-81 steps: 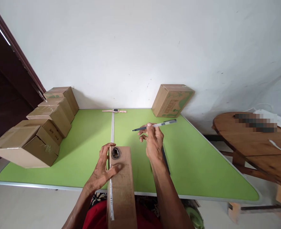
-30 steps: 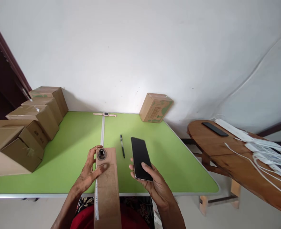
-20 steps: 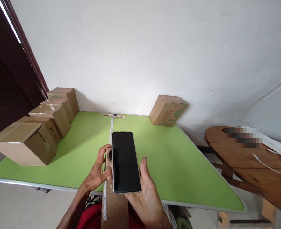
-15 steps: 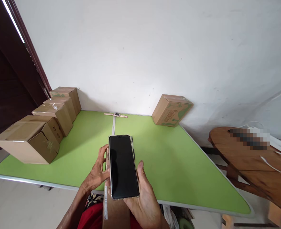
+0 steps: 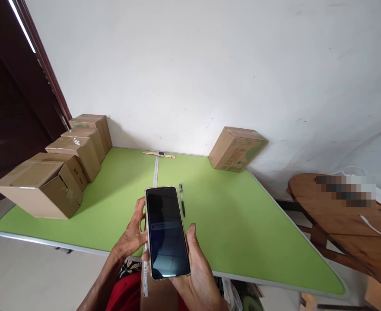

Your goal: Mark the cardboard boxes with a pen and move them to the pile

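My right hand (image 5: 195, 268) grips a black smartphone (image 5: 166, 231) by its lower half, held upright over the table's near edge with a faint notification on its screen. Behind the phone my left hand (image 5: 132, 233) is closed on the side of a brown cardboard box (image 5: 154, 296), which is mostly hidden and shows only below the phone. A black pen (image 5: 182, 199) lies on the green table (image 5: 242, 216) just past the phone.
A row of several cardboard boxes (image 5: 61, 172) lines the table's left side. One more box (image 5: 237, 149) leans at the wall on the far right. A wristwatch (image 5: 160, 154) lies at the far edge. A wooden table (image 5: 339, 216) with white cables stands to the right.
My right hand put the pen down on the table, picked up the phone and brought it in front of the box. The screen now shows a faint notification. My left hand stays on the box.
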### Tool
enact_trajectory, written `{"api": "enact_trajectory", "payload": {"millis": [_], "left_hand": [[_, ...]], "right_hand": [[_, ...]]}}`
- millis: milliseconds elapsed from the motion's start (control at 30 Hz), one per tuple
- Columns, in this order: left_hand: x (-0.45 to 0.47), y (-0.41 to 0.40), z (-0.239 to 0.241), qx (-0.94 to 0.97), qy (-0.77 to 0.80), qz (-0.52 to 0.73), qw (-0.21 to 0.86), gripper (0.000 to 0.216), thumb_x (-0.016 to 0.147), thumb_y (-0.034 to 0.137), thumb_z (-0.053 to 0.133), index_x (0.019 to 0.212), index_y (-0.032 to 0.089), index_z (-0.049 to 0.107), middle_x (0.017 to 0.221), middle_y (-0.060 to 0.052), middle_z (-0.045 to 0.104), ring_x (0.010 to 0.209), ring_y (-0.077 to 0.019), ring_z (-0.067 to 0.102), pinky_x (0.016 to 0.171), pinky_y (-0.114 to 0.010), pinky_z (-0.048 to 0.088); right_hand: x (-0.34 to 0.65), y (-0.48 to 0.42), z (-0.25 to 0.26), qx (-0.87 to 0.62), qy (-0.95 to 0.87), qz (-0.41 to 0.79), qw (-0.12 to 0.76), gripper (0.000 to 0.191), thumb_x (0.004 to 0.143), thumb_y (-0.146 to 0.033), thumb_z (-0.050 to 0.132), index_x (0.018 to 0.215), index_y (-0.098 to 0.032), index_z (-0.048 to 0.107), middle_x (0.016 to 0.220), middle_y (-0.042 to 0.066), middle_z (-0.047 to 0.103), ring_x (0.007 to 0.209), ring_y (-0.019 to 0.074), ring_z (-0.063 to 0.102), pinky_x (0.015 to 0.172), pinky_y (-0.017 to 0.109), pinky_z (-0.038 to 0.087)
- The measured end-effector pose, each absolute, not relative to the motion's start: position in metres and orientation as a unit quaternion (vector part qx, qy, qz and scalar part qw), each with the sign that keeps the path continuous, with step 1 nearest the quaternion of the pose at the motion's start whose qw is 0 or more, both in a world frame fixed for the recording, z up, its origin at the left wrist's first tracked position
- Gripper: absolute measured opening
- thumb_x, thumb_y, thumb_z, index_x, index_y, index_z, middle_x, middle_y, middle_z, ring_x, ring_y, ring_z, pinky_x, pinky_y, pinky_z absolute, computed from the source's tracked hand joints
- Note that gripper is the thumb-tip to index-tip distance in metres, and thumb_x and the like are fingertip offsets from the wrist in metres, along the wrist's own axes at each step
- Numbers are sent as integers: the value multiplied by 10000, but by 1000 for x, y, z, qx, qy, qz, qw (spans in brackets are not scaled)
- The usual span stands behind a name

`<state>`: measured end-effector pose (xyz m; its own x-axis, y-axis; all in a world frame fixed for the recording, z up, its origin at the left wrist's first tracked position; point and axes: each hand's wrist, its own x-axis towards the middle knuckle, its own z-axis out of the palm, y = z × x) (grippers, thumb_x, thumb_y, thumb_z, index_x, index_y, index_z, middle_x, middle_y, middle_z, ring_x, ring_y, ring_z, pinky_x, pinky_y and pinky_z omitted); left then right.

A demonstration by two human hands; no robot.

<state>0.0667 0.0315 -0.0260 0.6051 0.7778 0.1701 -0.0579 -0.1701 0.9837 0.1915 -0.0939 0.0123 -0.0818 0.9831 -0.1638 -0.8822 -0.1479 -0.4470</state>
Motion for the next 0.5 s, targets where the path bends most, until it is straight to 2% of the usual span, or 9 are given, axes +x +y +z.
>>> {"api": "enact_trajectory", "payload": {"millis": [133,233,367,500], "left_hand": [[69,30,-20,678,260,361,585,922,766,614,833,1573,342,481,1598,-103,477,1442,-448,485,1176,-579,490],[70,30,-21,682,257,361,582,911,756,617,845,1555,348,499,1592,-88,485,1461,-443,464,1173,-563,493],[68,32,-31,680,243,367,587,909,809,631,809,1579,317,443,1632,-97,439,1511,-421,407,1206,-505,445],[66,35,-34,677,241,343,605,810,887,582,754,1563,299,407,1636,-108,415,1532,-413,380,1227,-513,395]], "right_hand": [[190,-92,10,-213,-122,724,645,643,888,-797,630,1130,-231,814,948,99,827,970,338,759,880,509,591],[190,-92,13,-225,-111,718,649,665,847,-802,682,1121,-210,814,947,104,830,976,342,759,895,504,584],[196,-100,20,-275,-80,703,651,719,835,-806,693,1182,-185,797,1011,118,835,963,329,766,907,474,576],[209,-110,21,-303,-97,679,662,734,847,-836,639,1116,-174,810,989,123,839,863,305,779,853,443,586]]}}
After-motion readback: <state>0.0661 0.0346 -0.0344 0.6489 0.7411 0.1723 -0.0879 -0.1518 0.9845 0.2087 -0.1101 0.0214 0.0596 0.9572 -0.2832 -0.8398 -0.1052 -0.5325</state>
